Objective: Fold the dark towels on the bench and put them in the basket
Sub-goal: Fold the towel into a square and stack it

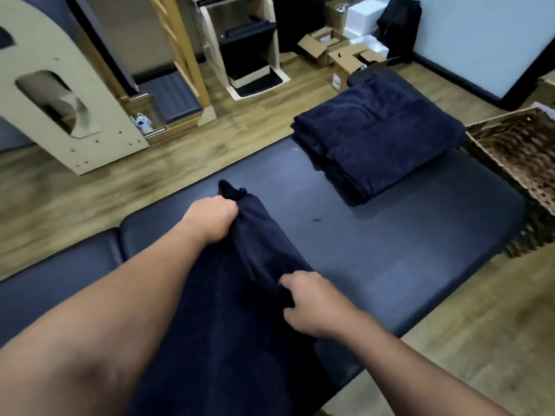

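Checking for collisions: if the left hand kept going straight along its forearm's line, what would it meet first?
Probably bare bench, then its far edge. The left hand grips the towel; the folded stack lies off to the right.

The towel [240, 310] near is dark navy cloth, matt, with a soft nap. The stack [378, 136] far right is the same fuzzy cloth. The surface [405, 250] looks like smooth dark vinyl padding with a faint sheen. The basket [516, 151] at right is rough brown wicker. The floor [90, 199] is wood-grain plank, slightly glossy. The boxes [342, 55] far off are matt cardboard.
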Demonstrator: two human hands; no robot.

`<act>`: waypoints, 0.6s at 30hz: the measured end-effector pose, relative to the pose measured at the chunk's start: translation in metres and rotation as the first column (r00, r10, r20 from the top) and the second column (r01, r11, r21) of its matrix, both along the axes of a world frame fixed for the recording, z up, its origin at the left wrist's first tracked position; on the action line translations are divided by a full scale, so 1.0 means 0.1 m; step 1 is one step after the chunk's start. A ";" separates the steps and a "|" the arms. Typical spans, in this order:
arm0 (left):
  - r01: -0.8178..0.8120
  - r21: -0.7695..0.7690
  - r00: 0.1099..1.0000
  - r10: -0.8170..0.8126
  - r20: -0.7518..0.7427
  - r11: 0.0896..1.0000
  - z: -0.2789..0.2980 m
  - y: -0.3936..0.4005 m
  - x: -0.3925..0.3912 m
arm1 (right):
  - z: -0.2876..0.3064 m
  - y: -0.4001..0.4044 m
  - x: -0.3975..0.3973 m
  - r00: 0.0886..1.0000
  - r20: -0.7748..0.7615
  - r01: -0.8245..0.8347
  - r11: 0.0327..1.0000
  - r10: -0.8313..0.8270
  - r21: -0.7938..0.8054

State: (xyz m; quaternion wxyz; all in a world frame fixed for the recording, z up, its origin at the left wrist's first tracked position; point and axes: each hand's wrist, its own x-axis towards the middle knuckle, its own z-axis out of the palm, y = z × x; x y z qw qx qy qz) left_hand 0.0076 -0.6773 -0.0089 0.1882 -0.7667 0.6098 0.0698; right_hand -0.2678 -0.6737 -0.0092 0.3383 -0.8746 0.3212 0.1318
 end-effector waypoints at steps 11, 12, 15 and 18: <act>-0.180 -0.132 0.980 0.166 -0.112 0.975 -0.16 2.32 0.60 | 0.07 1.77 0.54 0.989 0.102 -0.107 0.994 0.109 -0.023; -0.198 -0.142 0.976 0.182 -0.117 0.970 -0.15 2.49 0.62 | 0.07 1.92 0.58 0.986 0.114 -0.124 0.992 0.125 -0.016; -0.252 -0.158 0.962 0.229 -0.146 0.955 -0.10 3.03 0.70 | 0.09 2.41 0.75 0.971 0.113 -0.210 0.978 0.210 -0.019; -0.299 -0.162 0.944 0.267 -0.192 0.940 -0.07 3.51 0.77 | 0.09 2.81 0.87 0.953 0.099 -0.285 0.958 0.286 -0.027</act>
